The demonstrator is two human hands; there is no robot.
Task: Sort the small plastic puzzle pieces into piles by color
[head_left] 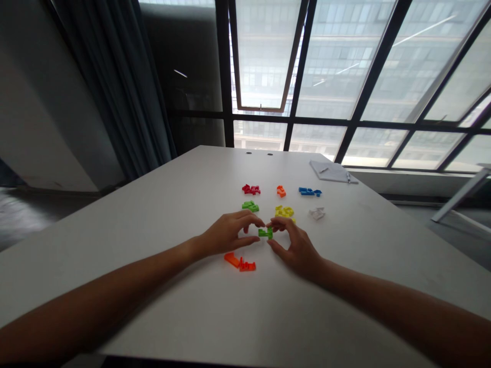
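Note:
A small bright green plastic piece is pinched between my two hands, just above the middle of the white table. The thumb and fingertips of my left hand close on its left end. At its right end, my right hand grips it in the same way. Orange plastic pieces lie on the table below my left hand. Just beyond the hands are other green pieces and a pile of yellow pieces, partly covered by my right fingers.
Farther back lie red pieces, an orange piece and blue pieces. Whitish pieces sit to the right. Papers with pens rest near the far right edge. Windows and a dark curtain stand behind.

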